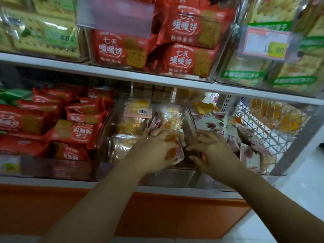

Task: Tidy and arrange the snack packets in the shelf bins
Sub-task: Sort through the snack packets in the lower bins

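Fingers (162, 137) of left hand (150, 153) curl round snack packets (178, 156).

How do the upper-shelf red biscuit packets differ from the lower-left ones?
Upper-shelf red biscuit packets face out with print upright; lower-left red biscuit packets lie flat, one printed upside down. The upper ones are stacked; the lower ones are jumbled. Both share the red wrapper and biscuit picture.
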### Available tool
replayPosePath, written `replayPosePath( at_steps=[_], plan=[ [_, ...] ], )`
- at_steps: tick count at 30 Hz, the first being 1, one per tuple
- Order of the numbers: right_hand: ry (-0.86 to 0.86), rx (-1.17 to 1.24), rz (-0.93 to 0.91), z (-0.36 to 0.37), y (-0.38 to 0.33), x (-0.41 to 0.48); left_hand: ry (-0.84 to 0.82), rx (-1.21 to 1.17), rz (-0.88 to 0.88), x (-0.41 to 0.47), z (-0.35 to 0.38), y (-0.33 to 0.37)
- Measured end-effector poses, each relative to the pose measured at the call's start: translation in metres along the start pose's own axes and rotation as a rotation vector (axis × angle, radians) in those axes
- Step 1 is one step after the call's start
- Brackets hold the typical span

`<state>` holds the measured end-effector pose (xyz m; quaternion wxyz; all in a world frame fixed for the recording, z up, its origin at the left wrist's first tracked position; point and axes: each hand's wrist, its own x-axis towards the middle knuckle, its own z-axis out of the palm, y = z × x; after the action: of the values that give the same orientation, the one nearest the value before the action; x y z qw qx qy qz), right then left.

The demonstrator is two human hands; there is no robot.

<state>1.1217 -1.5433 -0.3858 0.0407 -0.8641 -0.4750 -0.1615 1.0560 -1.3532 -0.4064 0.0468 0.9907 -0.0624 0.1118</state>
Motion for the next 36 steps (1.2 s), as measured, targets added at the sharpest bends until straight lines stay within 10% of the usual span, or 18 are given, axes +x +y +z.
replayPosePath(
  at_steps=[11, 18, 25, 36],
  plan=[
    [-0.251, -0.250, -0.156, 0.001, -0.025, 0.055, 0.004, -0.165, -0.159, -0.020, -0.006, -0.034],
    [0.482, 0.269, 0.191, -0.006, -0.011, 0.012, 0.040, -0.183, -0.116, -0.029, -0.008, -0.034],
    [0.828, 0.538, 0.827, -0.023, 0.042, -0.006, 0.009, -0.193, -0.099, -0.026, -0.004, -0.022],
    [0.074, 0.113, 0.890, -0.005, 0.088, -0.021, 0.118, -0.282, -0.134, -0.029, -0.015, -0.030]
  ],
)
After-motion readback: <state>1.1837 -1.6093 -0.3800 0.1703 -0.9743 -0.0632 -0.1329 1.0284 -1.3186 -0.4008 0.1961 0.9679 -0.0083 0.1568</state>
